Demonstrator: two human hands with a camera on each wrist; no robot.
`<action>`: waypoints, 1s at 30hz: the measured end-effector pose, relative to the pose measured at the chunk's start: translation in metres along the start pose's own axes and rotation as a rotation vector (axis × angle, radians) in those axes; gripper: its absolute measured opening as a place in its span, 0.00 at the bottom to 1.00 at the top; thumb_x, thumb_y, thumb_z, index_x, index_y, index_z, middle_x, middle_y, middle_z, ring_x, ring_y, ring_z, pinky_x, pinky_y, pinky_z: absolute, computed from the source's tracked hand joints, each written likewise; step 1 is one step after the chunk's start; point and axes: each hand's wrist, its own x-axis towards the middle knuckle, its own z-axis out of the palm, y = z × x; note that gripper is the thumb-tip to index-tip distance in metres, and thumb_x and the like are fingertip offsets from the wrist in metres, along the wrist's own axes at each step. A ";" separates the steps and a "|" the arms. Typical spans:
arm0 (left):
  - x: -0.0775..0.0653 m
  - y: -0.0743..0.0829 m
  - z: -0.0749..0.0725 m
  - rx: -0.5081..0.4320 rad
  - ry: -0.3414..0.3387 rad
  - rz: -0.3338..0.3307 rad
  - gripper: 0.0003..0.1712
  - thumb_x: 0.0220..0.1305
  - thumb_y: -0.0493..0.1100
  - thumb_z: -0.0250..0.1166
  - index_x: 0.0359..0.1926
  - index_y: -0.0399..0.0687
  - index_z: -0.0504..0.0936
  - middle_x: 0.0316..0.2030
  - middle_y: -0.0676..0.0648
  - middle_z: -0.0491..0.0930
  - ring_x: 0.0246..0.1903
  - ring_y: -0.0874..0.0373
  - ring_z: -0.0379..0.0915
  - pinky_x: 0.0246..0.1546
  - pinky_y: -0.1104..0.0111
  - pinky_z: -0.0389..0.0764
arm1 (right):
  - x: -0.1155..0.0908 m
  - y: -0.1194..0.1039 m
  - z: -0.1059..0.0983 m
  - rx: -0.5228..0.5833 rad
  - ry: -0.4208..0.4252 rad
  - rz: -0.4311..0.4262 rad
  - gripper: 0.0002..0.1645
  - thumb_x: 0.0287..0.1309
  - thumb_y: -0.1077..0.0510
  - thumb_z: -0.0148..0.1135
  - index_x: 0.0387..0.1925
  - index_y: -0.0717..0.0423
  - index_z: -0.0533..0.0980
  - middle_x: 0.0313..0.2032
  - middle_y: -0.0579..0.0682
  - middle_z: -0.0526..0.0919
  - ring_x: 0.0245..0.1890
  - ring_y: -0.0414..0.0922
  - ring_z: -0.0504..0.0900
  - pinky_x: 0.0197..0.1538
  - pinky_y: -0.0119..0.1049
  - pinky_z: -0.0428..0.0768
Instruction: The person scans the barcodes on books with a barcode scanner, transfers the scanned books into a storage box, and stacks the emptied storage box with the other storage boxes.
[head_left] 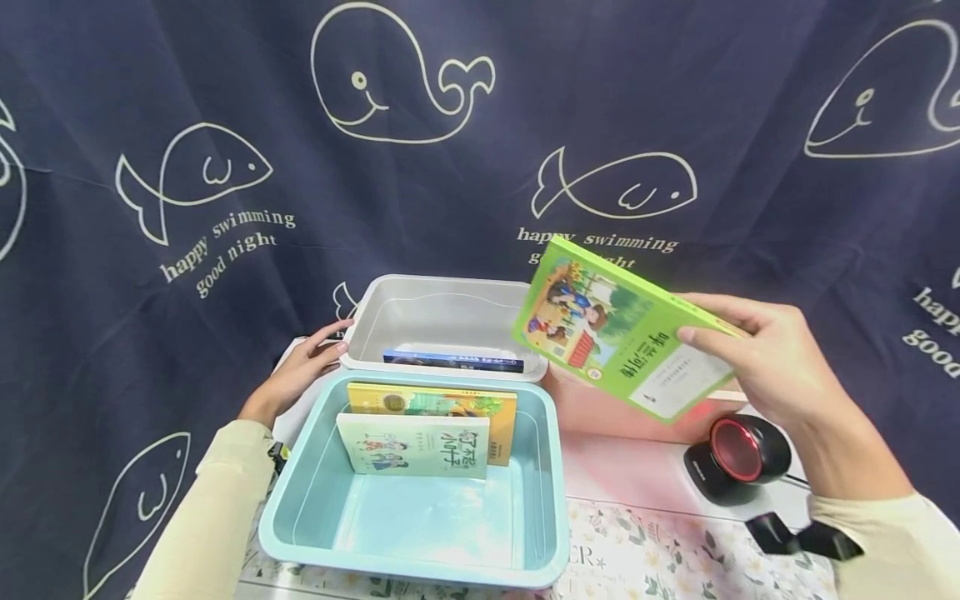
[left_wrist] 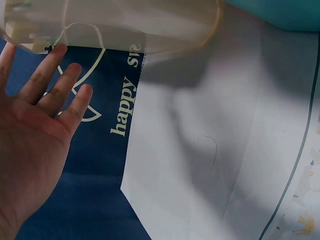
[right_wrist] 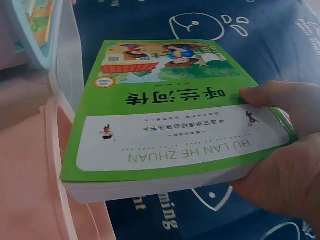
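My right hand (head_left: 780, 367) grips a green book (head_left: 615, 333) by one end, thumb on its illustrated cover. The book is tilted in the air above a pink bin (head_left: 592, 408); in the right wrist view its white page edges (right_wrist: 165, 187) face the camera. My left hand (head_left: 303, 367) is at the left rim of a grey bin (head_left: 442, 312), its fingers extended in the left wrist view. A dark blue book (head_left: 453, 361) lies within the grey bin. In front, a light blue bin (head_left: 405, 521) holds a pale green book (head_left: 412, 450) and an orange-yellow book (head_left: 502, 425) behind it.
A black rounded device (head_left: 738, 454) with a red-lit face and a cable stands right of the pink bin. A flower-patterned cover (head_left: 637, 533) lies over the white table's front. Behind everything hangs a dark blue curtain (head_left: 480, 192) with white whales and fish.
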 end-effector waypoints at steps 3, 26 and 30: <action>0.000 -0.001 0.000 0.003 0.002 -0.006 0.36 0.78 0.57 0.57 0.81 0.62 0.58 0.76 0.38 0.64 0.61 0.71 0.69 0.77 0.44 0.62 | 0.018 0.000 0.012 0.045 -0.017 -0.009 0.21 0.59 0.70 0.71 0.54 0.56 0.85 0.36 0.45 0.93 0.31 0.44 0.92 0.31 0.38 0.89; 0.000 -0.003 0.001 0.011 -0.004 -0.013 0.37 0.79 0.57 0.57 0.81 0.61 0.57 0.74 0.36 0.66 0.57 0.77 0.71 0.76 0.45 0.64 | 0.114 0.014 0.115 0.037 -0.064 0.009 0.28 0.60 0.67 0.67 0.63 0.59 0.79 0.51 0.61 0.89 0.38 0.43 0.91 0.43 0.38 0.90; 0.002 -0.002 -0.001 0.001 -0.007 -0.009 0.36 0.79 0.57 0.57 0.81 0.62 0.57 0.73 0.36 0.67 0.57 0.76 0.72 0.76 0.44 0.63 | 0.123 0.023 0.127 0.044 -0.072 -0.001 0.27 0.60 0.67 0.67 0.62 0.59 0.80 0.51 0.61 0.89 0.38 0.43 0.90 0.44 0.37 0.90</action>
